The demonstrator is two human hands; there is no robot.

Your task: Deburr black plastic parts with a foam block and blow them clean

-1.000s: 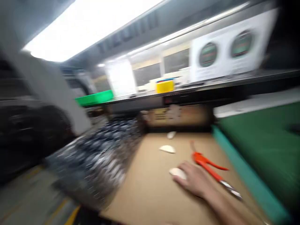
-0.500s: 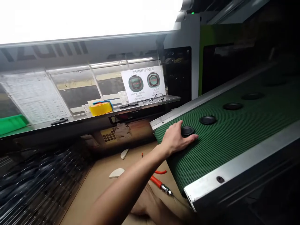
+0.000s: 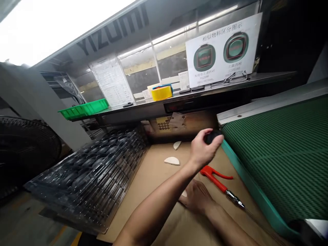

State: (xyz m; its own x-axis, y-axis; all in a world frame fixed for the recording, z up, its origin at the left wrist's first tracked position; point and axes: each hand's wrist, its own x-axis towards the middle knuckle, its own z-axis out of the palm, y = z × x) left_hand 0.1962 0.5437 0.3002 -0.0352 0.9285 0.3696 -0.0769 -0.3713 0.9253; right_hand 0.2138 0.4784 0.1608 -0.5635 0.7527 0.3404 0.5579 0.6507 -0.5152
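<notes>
Head view: my left hand point(image 3: 203, 149) pinches one black part point(image 3: 211, 137) beside one green belt point(image 3: 276, 147). Any tips?

Hold its edge softly, I'd say. My right hand point(image 3: 197, 197) covers part of one white piece point(image 3: 184, 193); I can't tell if it grips. I count two more white pieces point(image 3: 172, 161), one red air gun point(image 3: 216, 182).

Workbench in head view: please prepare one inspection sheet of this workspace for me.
Surface: brown sheet, bearing two white pieces in the open.
Work items: black part, held up; third white piece, partly hidden.
Clutter: red lever tool lying on the sheet.
Hands: left hand grips the black part; right hand covers some of the third white piece, grip unclear.
Cables: any hose past the metal fitting too unclear to confirm.
Surroundings: conveyor belt right, stacked trays left, yellow roll on shelf ahead.
</notes>
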